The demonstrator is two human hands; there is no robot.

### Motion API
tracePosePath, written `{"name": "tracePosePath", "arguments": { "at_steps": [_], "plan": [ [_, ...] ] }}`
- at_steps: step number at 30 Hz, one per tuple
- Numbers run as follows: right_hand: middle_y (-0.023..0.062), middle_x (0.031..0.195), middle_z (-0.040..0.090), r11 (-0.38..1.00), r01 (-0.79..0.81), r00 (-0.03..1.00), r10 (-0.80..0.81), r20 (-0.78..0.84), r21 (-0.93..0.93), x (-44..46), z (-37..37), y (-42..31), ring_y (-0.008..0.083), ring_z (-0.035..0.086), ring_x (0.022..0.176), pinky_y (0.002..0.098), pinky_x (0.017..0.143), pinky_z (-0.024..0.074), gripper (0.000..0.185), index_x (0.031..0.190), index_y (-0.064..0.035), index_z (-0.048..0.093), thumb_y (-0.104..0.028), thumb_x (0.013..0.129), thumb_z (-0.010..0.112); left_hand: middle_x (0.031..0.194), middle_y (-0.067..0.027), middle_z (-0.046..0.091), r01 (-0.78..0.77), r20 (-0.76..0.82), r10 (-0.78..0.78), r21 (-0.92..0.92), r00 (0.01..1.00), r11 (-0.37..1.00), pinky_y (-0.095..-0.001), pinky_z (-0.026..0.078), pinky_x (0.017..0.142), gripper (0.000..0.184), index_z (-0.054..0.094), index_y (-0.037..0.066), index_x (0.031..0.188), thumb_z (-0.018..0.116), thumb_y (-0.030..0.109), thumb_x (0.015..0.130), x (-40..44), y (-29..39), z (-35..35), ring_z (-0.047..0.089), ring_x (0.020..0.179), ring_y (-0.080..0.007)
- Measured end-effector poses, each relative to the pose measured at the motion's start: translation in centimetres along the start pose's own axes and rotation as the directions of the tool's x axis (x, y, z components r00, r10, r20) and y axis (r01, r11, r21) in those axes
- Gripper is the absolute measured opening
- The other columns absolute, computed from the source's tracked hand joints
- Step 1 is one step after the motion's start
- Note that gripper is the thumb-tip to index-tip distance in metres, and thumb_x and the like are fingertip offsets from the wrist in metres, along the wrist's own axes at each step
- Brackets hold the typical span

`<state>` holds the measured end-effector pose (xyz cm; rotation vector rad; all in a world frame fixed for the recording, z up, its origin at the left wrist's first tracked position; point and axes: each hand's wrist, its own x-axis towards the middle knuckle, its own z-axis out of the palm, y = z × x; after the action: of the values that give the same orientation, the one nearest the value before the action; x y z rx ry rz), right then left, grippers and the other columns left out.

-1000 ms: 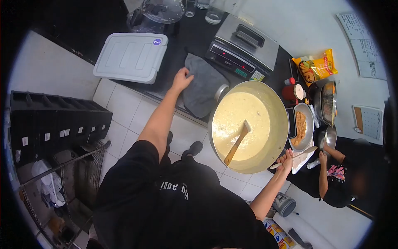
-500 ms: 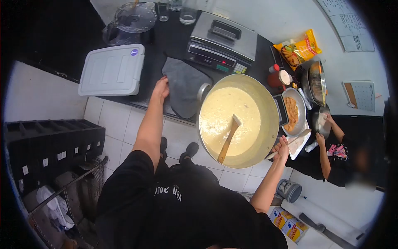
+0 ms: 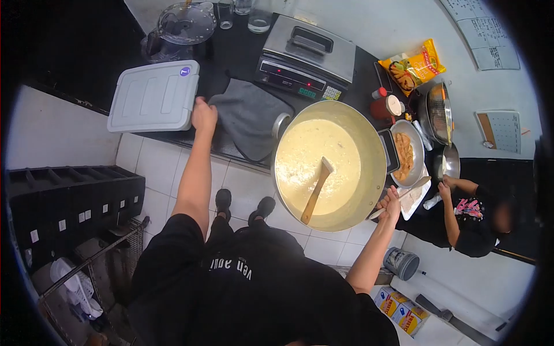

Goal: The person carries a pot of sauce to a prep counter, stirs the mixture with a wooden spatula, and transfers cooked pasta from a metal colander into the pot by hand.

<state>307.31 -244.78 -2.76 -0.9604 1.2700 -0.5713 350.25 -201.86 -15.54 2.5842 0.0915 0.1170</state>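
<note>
A large metal pot (image 3: 374,190) holds a thick, pale yellow mixture (image 3: 306,150). A wooden spatula (image 3: 314,199) rests in it, its handle leaning on the near rim. My left hand (image 3: 204,117) is closed on the left corner of a grey cloth (image 3: 248,112), beside the lidded storage box (image 3: 153,98). The cloth lies spread on the dark counter, left of the pot's handle (image 3: 281,124). Close to the pot's right side, my right hand (image 3: 391,206) is wrapped round the handle of a wooden spoon (image 3: 423,182). Whether it also touches the pot is hidden.
A digital scale (image 3: 309,55) stands behind the pot. To the right are a bowl of orange-brown food (image 3: 405,154), a red-lidded container (image 3: 381,106) and a yellow bag (image 3: 415,66). Another person (image 3: 470,213) works over a metal bowl (image 3: 451,161). Black crates (image 3: 75,196) stand left.
My left hand has moved left, drawing the cloth's corner out toward the storage box. My right hand stays by the pot with the spoon. The other person's hands have come closer together.
</note>
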Motion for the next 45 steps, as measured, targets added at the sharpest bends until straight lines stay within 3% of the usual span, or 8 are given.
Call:
{"name": "tracePosePath", "arguments": {
  "at_steps": [2, 4, 8, 15, 18, 20, 27, 45],
  "plan": [
    [-0.0066, 0.055, 0.030, 1.000, 0.005, 1.000, -0.005, -0.014, 0.013, 0.2, -0.1, 0.1, 0.0051, 0.025, 0.040, 0.0237, 0.037, 0.0209, 0.026, 0.118, -0.0111, 0.050, -0.011, 0.092, 0.054, 0.109, -0.0238, 0.059, 0.099, 0.027, -0.101, 0.062, 0.995, 0.993, -0.0472, 0.048, 0.083, 0.053, 0.042, -0.001, 0.125, 0.063, 0.016, 0.080, -2.5, 2.1, -2.3, 0.059, 0.098, -0.0418],
    [-0.0067, 0.055, 0.030, 1.000, 0.003, 1.000, -0.003, 0.004, 0.029, 0.5, -0.2, 0.2, 0.0051, 0.025, 0.040, 0.0235, 0.037, 0.0209, 0.024, 0.117, -0.0110, 0.051, -0.011, 0.092, 0.054, 0.122, -0.0226, 0.051, -0.356, -0.225, 0.413, 0.256, 0.882, 0.899, -0.0481, 0.044, 0.090, 0.058, 0.041, -0.003, 0.126, 0.066, 0.015, 0.077, -6.2, 2.9, -2.4, 0.051, 0.109, -0.0399],
    [-0.0067, 0.055, 0.029, 1.000, 0.006, 1.000, -0.006, -0.009, 0.016, 0.7, -0.3, 0.1, 0.0050, 0.025, 0.039, 0.0235, 0.036, 0.0221, 0.024, 0.117, -0.0123, 0.051, -0.011, 0.093, 0.052, 0.114, -0.0137, 0.051, -0.664, 0.128, 0.670, -0.094, 0.731, 0.742, -0.0455, 0.040, 0.087, 0.050, 0.052, 0.008, 0.119, 0.070, 0.023, 0.075, -14.3, 1.1, -0.2, 0.049, 0.108, -0.0331],
    [-0.0061, 0.055, 0.031, 0.999, 0.011, 1.000, -0.012, 0.010, 0.037, 0.5, -0.2, 0.1, 0.0050, 0.025, 0.040, 0.0234, 0.036, 0.0214, 0.024, 0.117, -0.0098, 0.050, -0.009, 0.093, 0.052, 0.084, -0.0040, 0.053, -0.803, 0.326, 0.746, 0.077, 0.580, 0.591, -0.0423, 0.040, 0.073, 0.028, 0.064, 0.014, 0.099, 0.065, 0.033, 0.080, -16.5, -0.6, 2.4, 0.055, 0.088, -0.0239],
    [-0.0061, 0.055, 0.031, 1.000, 0.007, 1.000, -0.007, 0.006, 0.013, -0.1, 0.2, -0.1, 0.0052, 0.025, 0.040, 0.0239, 0.036, 0.0214, 0.024, 0.117, -0.0103, 0.051, -0.010, 0.093, 0.053, 0.080, -0.0039, 0.056, -0.732, 0.415, 0.675, -0.030, 0.610, 0.681, -0.0384, 0.042, 0.070, 0.029, 0.065, 0.012, 0.097, 0.056, 0.038, 0.089, -16.2, 0.3, 1.4, 0.056, 0.079, -0.0204],
    [-0.0062, 0.055, 0.031, 1.000, 0.008, 1.000, -0.008, -0.008, 0.028, -0.1, 0.2, -0.1, 0.0051, 0.025, 0.040, 0.0244, 0.036, 0.0213, 0.024, 0.117, -0.0106, 0.051, -0.011, 0.093, 0.054, 0.080, -0.0039, 0.060, -0.009, 0.572, 0.243, -0.380, 0.784, 0.925, -0.0326, 0.044, 0.066, 0.037, 0.065, 0.008, 0.095, 0.046, 0.039, 0.097, -14.3, 3.0, 0.0, 0.056, 0.076, -0.0153],
    [-0.0055, 0.056, 0.034, 1.000, 0.016, 0.999, -0.018, 0.050, 0.026, -1.0, 0.2, -0.4, 0.0055, 0.028, 0.040, 0.0248, 0.038, 0.0242, 0.023, 0.113, -0.0073, 0.051, -0.011, 0.091, 0.055, 0.074, -0.0019, 0.060, 0.360, 0.592, 0.271, -0.728, 0.759, 0.583, -0.0256, 0.043, 0.066, 0.046, 0.064, 0.002, 0.086, 0.046, 0.043, 0.097, -12.3, 16.1, -4.2, 0.052, 0.069, -0.0104],
    [-0.0052, 0.059, 0.041, 0.980, 0.126, 0.982, -0.145, 0.124, 0.154, -8.8, 13.6, -0.4, 0.0055, 0.035, 0.043, 0.0231, 0.038, 0.0266, 0.022, 0.109, -0.0024, 0.054, -0.007, 0.088, 0.058, 0.067, 0.0038, 0.044, 0.461, 0.573, 0.176, -0.776, 0.800, 0.431, -0.0264, 0.037, 0.051, 0.030, 0.065, 0.001, 0.094, 0.063, 0.030, 0.090, 0.2, 11.9, -12.1, 0.040, 0.060, -0.0080]
  ]
}}
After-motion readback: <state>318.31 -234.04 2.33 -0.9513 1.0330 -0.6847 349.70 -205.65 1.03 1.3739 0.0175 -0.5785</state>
